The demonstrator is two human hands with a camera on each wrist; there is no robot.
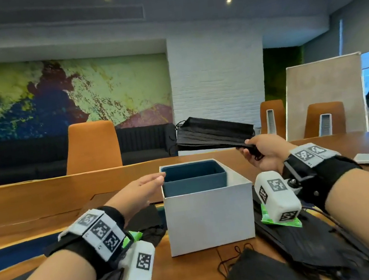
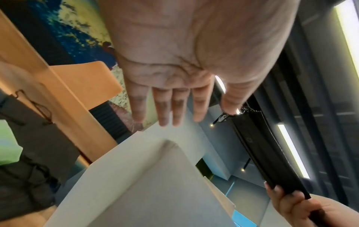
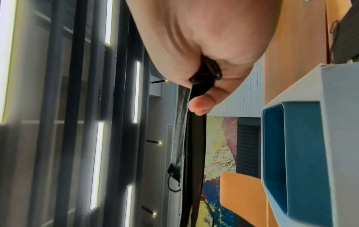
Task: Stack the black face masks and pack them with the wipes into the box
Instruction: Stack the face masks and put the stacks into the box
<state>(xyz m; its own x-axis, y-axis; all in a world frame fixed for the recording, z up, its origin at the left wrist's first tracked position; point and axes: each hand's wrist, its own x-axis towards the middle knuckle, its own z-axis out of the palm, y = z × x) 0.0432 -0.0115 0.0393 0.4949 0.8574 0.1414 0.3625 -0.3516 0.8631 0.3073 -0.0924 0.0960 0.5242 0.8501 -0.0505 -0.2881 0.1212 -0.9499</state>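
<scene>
Right hand (image 1: 264,152): we pinch one short end of the mask stack (image 1: 213,134), thumb against fingers, so the rest juts out flat above the box (image 1: 209,217), ready to lower.
Left hand (image 1: 142,189): fingers straight and close together, tips at the box's left rim, likely to steady it.
Box: open top, blue liner (image 1: 194,180) inside; the stack looks longer than the opening, so it may need tilting.
Wipes (image 1: 281,221): green packs, on the table just beside the box.
Loose masks (image 1: 268,272): scattered on the table around the box.
</scene>
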